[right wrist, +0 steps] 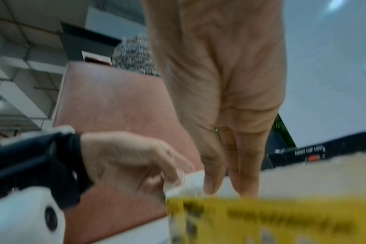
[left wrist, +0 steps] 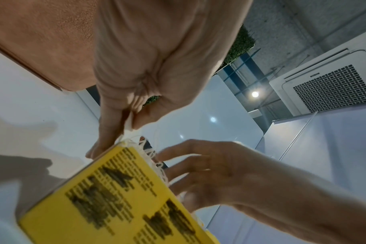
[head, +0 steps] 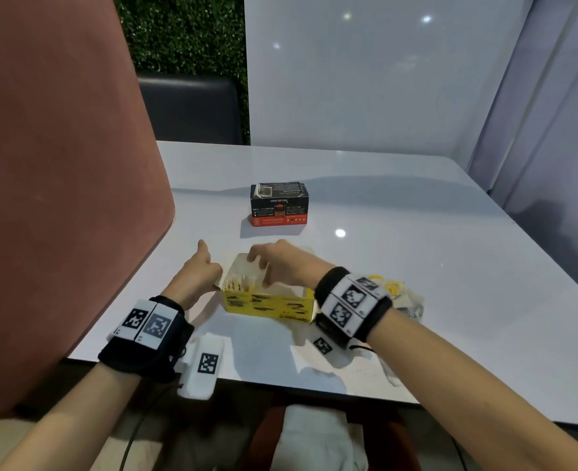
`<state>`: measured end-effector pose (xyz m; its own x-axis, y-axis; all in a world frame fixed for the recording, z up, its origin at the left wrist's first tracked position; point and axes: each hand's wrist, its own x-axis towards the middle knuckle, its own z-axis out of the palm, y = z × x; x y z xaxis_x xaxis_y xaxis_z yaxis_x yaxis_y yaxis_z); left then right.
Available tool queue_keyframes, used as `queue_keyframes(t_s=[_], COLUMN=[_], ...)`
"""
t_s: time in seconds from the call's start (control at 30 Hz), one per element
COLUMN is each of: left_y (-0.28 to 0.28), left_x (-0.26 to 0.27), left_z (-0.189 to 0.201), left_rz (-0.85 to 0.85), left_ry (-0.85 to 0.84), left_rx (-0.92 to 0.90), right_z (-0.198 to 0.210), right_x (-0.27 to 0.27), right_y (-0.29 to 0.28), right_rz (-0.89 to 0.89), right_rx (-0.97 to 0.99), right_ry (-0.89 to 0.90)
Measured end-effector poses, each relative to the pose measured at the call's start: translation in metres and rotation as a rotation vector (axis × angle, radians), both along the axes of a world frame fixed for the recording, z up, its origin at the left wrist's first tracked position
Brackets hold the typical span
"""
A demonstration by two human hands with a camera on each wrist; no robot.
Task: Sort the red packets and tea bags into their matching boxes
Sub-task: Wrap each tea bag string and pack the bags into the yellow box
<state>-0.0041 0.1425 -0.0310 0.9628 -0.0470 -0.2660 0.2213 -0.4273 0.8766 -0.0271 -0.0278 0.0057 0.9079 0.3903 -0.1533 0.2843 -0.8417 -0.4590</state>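
An open yellow cardboard box [head: 269,305] printed with black text sits near the front edge of the glossy white table [head: 417,253], with yellow-tagged tea bags [head: 238,285] standing in its left end. The left hand [head: 199,270] pinches the box's pale left end flap [left wrist: 127,125] between thumb and fingers. The right hand [head: 281,263] hovers over the open top, fingers loosely spread and pointing down into the box; they appear to hold nothing. A loose heap of tea bags [head: 400,297] lies just right of the box, behind the right wrist. A closed black-and-red carton [head: 279,205] stands farther back, well apart.
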Motion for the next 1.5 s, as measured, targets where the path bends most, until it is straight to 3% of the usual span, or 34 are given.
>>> queue_keyframes(t_s=[0.07, 0.13, 0.2, 0.3, 0.43, 0.53, 0.63, 0.73, 0.8, 0.9, 0.97, 1.03, 1.1, 1.17, 1.3, 1.4, 1.5], left_y=[0.0, -0.001, -0.002, -0.011, -0.034, -0.062, -0.084, -0.1, -0.111, -0.12, -0.118, -0.112, -0.106, -0.1, -0.093, -0.088, -0.082], left_x=[0.001, 0.001, -0.002, -0.012, -0.05, -0.084, -0.1, -0.099, -0.096, -0.099, -0.106, -0.109, -0.11, -0.115, -0.129, -0.134, -0.137], left_z=[-0.002, -0.004, -0.001, 0.005, 0.021, 0.024, 0.02, 0.016, 0.013, 0.014, 0.017, 0.017, 0.011, 0.004, 0.0, 0.003, 0.002], left_rz=[0.001, 0.001, -0.005, -0.029, -0.028, -0.15, -0.284, -0.345, -0.335, -0.302, -0.329, -0.375, -0.362, -0.322, -0.276, -0.244, -0.168], left_ry=[-0.001, -0.013, -0.006, 0.006, -0.359, -0.58, -0.631, -0.464, -0.147, 0.439, 0.569, 0.489, 0.399, 0.365, 0.379, 0.418, 0.568], left_rx=[0.011, 0.046, 0.042, -0.016, 0.252, 0.282, 0.195, -0.042, -0.362, -0.888, -1.117, -1.099, -0.991, -0.866, -0.687, -0.689, -0.857], right_z=[0.013, 0.019, 0.018, 0.003, -0.01, -0.012, -0.008, -0.003, 0.002, 0.002, -0.005, -0.014, -0.02, -0.028, -0.054, -0.059, -0.051], right_x=[-0.011, -0.023, -0.031, -0.036, -0.045, -0.049, -0.05, -0.058, -0.067, -0.083, -0.094, -0.098, -0.097, -0.092, -0.086, -0.087, -0.089], right_y=[-0.029, -0.067, -0.105, -0.14, -0.149, -0.147, -0.148, -0.156, -0.158, -0.148, -0.138, -0.133, -0.132, -0.128, -0.107, -0.098, -0.094], right_rz=[-0.086, -0.175, -0.261, -0.32, -0.271, -0.248, -0.279, -0.287, -0.248, -0.03, 0.107, 0.114, 0.002, -0.087, 0.029, 0.097, 0.045], right_rx=[0.097, 0.05, -0.141, -0.402, -0.481, -0.499, -0.434, -0.366, -0.254, 0.13, 0.214, 0.259, 0.257, 0.059, -0.342, -0.451, -0.412], right_ry=[-0.038, -0.093, -0.116, 0.012, 0.121, 0.02, -0.096, -0.272, -0.424, -0.549, -0.505, -0.444, -0.401, -0.347, -0.263, -0.32, -0.301])
